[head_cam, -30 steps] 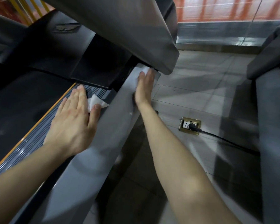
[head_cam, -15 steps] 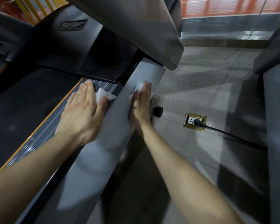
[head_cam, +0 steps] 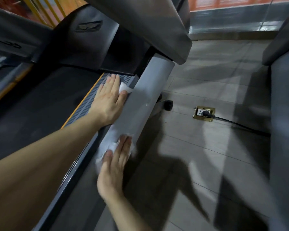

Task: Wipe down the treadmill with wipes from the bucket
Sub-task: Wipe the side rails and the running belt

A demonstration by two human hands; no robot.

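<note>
Floor: large grey glossy floor tiles (head_cam: 207,77) with thin grout lines, crossed by soft-edged shadows.
Socket: rectangular brass floor socket (head_cam: 203,113) set flush in the tiles right of the treadmill, with a black plug (head_cam: 206,113) in it and a black round cable (head_cam: 240,125) trailing off right.
Belt: black matt running belt (head_cam: 45,104) fills the left of the view.
Foot strip: dark ribbed foot strip (head_cam: 83,109) with a thin orange edge line lies between the belt and the rail.
Rail: smooth grey rounded side rail (head_cam: 147,97) runs from near to far and ends under the broad grey slanted upright (head_cam: 148,27).
Wheel: small black rubber wheel (head_cam: 168,105) stands just right of the rail, on the floor.
Left hand: left hand (head_cam: 107,99) lies flat at the far end of the foot strip, its fingers straight and together. It presses a white folded wipe (head_cam: 124,88) whose corner sticks out between fingers and thumb, and the thumb lies along the rail's edge.
Right hand: right hand (head_cam: 114,165), nearer and motion-blurred, lies flat on top of the rail with straight, closed-up fingers. It presses a white crumpled wipe (head_cam: 107,144) that spreads out left and far of the fingertips.
Right edge: grey matt body of a neighbouring machine (head_cam: 285,122), well apart from the rail.
</note>
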